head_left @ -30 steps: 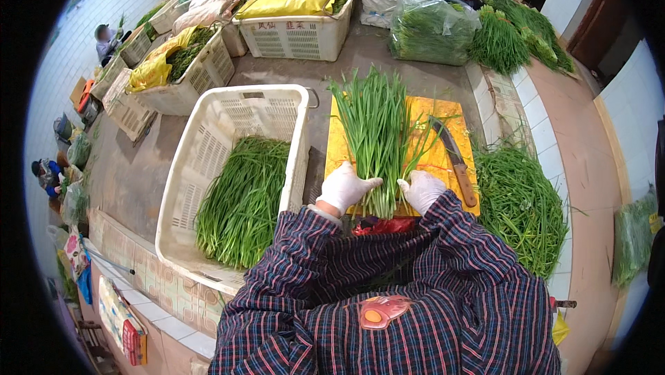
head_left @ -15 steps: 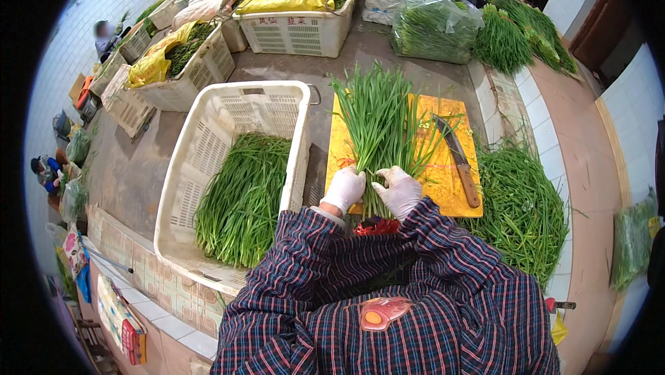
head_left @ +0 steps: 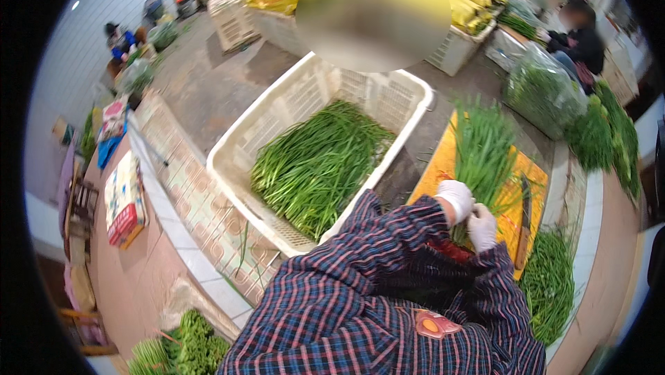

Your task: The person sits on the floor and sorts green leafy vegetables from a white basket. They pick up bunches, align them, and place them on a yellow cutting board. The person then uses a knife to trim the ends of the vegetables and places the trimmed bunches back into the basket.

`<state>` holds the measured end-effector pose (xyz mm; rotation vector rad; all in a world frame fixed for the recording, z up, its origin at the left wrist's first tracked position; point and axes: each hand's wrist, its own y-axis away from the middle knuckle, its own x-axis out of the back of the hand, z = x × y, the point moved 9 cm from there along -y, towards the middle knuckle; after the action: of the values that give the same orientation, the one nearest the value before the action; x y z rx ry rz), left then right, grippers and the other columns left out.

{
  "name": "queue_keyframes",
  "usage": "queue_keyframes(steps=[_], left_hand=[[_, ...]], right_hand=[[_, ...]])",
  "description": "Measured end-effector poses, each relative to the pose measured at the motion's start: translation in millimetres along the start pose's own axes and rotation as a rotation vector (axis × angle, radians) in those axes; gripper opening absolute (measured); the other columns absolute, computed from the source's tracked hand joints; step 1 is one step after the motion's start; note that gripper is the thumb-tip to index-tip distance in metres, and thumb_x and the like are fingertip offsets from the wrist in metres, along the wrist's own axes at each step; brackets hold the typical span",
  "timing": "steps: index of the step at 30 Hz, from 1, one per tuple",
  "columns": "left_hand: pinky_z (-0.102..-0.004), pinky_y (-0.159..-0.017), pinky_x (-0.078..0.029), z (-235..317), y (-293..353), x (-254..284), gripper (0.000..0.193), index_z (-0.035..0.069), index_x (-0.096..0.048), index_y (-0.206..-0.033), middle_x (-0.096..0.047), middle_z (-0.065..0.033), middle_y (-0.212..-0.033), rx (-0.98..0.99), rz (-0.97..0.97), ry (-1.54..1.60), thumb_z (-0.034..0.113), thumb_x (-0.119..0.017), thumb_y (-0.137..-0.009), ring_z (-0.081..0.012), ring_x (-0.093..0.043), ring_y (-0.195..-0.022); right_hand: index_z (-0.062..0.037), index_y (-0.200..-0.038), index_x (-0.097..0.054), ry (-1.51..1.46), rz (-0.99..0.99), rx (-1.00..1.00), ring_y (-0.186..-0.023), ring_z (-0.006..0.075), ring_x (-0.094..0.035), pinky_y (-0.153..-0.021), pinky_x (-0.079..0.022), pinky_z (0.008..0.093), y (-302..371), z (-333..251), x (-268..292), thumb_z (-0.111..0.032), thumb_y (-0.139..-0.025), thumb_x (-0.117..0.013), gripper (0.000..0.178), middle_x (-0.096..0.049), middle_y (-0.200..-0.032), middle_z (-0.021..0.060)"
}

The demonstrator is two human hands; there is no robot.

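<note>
Partly hidden, the green bundle (head_left: 483, 150) is clamped in left fingers (head_left: 458, 197); whether right fingers (head_left: 479, 221) grip is unclear.

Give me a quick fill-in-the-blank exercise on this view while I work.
The left hand and the right hand are both gloved in ____.
The knife lies to the ____ of the leafy bunch on the yellow board.
The off-white crate holds long leaves that are ____ in colour.
The knife's ____ is its end nearer the person.

Missing words: white; right; green; handle.
</note>
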<state>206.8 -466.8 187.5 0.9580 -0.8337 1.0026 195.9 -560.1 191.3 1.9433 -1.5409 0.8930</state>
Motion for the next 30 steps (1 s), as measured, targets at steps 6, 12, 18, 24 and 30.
queue_keyframes(steps=[6,12,18,24,30], left_hand=[[-0.0404,-0.072,-0.051,8.3,-29.1,-33.5,0.026,0.018,-0.071,-0.098,-0.068,-0.0058,-0.102,-0.022,-0.056,0.02,0.03,-0.051,-0.085,-0.024,-0.065,-0.095],[-0.0404,-0.073,-0.051,-7.6,-60.3,-78.7,0.029,0.014,-0.07,-0.097,-0.068,-0.0085,-0.099,0.009,0.015,0.083,0.034,-0.055,-0.081,-0.0259,-0.065,-0.092],[-0.0385,-0.076,-0.051,-47.7,73.8,55.1,0.055,0.005,-0.07,-0.09,-0.067,-0.0162,-0.087,-0.041,-0.027,0.241,0.056,-0.054,-0.077,-0.0302,-0.065,-0.085],[-0.0416,-0.065,-0.051,-394.4,186.4,62.7,0.046,0.002,-0.07,-0.079,-0.065,-0.0203,-0.077,0.713,0.255,0.153,0.047,-0.063,-0.071,-0.0333,-0.065,-0.072],[-0.0348,-0.094,-0.045,-530.7,282.1,-59.5,0.118,-0.01,-0.021,-0.134,-0.049,-0.0245,-0.125,1.15,-0.054,0.095,0.049,-0.083,-0.053,-0.03,-0.054,-0.111]], right_hand=[[0.0,-0.092,-0.061,-0.02,0.225,0.365,-0.081,0.0248,-0.059,-0.076,-0.047,0.0324,1.7,-64.2,35.2,-0.003,-0.084,-0.056,0.011,-0.062,-0.087,0.0141],[-0.0015,-0.105,-0.058,-0.02,0.194,0.523,-0.087,0.0241,-0.058,-0.081,-0.046,0.0321,-4.2,-106.2,25.1,0.0,-0.083,-0.056,0.023,-0.057,-0.104,0.0136],[-0.0046,-0.101,-0.064,-0.263,-0.191,0.014,-0.085,0.0166,-0.058,-0.076,-0.045,0.0274,-52.5,-5.0,-16.8,-0.014,-0.09,-0.051,0.019,-0.062,-0.09,0.0048],[-0.0005,-0.095,-0.062,-0.18,-0.1,0.227,-0.074,0.0111,-0.053,-0.068,-0.042,0.0247,-23.3,-108.7,15.7,-0.007,-0.091,-0.048,0.016,-0.058,-0.083,0.0034],[0.001,-0.091,-0.062,-0.04,-0.138,0.34,-0.072,0.0158,-0.055,-0.067,-0.043,0.0265,25.3,-158.6,8.5,0.003,-0.083,-0.051,0.014,-0.058,-0.083,0.01]])
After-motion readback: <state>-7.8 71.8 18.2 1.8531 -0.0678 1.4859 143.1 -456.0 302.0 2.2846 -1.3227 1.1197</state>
